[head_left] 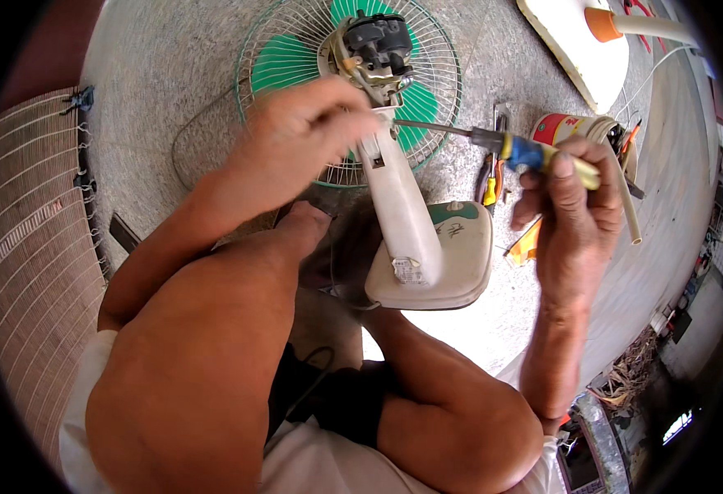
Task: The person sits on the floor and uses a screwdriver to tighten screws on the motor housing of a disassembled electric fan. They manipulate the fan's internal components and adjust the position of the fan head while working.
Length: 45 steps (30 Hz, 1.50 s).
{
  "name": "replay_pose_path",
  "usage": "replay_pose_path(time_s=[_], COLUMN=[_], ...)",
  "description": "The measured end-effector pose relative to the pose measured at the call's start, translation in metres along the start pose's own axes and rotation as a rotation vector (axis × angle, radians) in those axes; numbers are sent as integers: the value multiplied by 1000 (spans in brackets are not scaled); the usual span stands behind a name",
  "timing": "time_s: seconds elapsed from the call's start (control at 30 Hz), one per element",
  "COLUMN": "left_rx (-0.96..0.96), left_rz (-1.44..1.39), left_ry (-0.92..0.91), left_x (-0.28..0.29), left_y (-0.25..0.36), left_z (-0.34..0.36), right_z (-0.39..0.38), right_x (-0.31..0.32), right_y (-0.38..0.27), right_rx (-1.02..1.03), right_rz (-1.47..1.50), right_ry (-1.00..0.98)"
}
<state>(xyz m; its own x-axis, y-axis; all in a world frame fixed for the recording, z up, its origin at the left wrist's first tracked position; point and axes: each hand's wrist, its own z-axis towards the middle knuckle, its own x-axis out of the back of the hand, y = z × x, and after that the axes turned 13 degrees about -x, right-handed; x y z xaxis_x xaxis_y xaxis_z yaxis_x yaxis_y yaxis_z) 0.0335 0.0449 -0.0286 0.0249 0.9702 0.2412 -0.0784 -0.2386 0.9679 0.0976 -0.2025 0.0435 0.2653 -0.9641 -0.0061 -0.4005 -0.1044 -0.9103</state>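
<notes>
A table fan lies between my legs and the floor ahead, its white neck (402, 198) rising from a white base (468, 267) with a green panel. At its top the dark motor (378, 41) is uncovered, with the wire cage (250, 99) and green blades (283, 66) beyond. My right hand (575, 198) is closed round the yellow and blue handle of a screwdriver (522, 151). Its shaft points left, the tip at the upper neck. Beside that spot is my left hand (304, 123), fingers bent and blurred by motion; whether they grip anything is unclear.
Right of the fan stand a red and white tub (563, 128) holding tools and a pale tube (629, 210). Hand tools with yellow and orange handles (490, 189) lie nearby. A white board-like piece (583, 58) is at upper right. A woven mat (36, 247) hangs at left.
</notes>
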Motion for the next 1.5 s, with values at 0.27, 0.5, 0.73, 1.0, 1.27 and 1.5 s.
replay_pose_path(time_s=[0.27, 0.5, 0.73, 1.0, 1.27, 1.5], left_rx=[218, 150, 147, 128, 119, 114], left_rz=[-122, -251, -176, -176, -190, -172], left_ry=[293, 300, 278, 239, 229, 218], left_x=[-2, -15, -10, -8, -9, -7], left_y=[-47, -55, -60, -62, -59, -58], left_z=[-11, 9, 14, 16, 18, 17], right_z=[34, 70, 76, 69, 62, 70], right_x=[-16, -40, -41, -52, -51, -42], right_y=[-61, -57, -33, -17, -9, -21], right_rx=[220, 314, 232, 292, 404, 365], right_rz=[-693, -782, -671, -503, -505, -657], right_ry=[-138, -117, -107, -142, -115, -231])
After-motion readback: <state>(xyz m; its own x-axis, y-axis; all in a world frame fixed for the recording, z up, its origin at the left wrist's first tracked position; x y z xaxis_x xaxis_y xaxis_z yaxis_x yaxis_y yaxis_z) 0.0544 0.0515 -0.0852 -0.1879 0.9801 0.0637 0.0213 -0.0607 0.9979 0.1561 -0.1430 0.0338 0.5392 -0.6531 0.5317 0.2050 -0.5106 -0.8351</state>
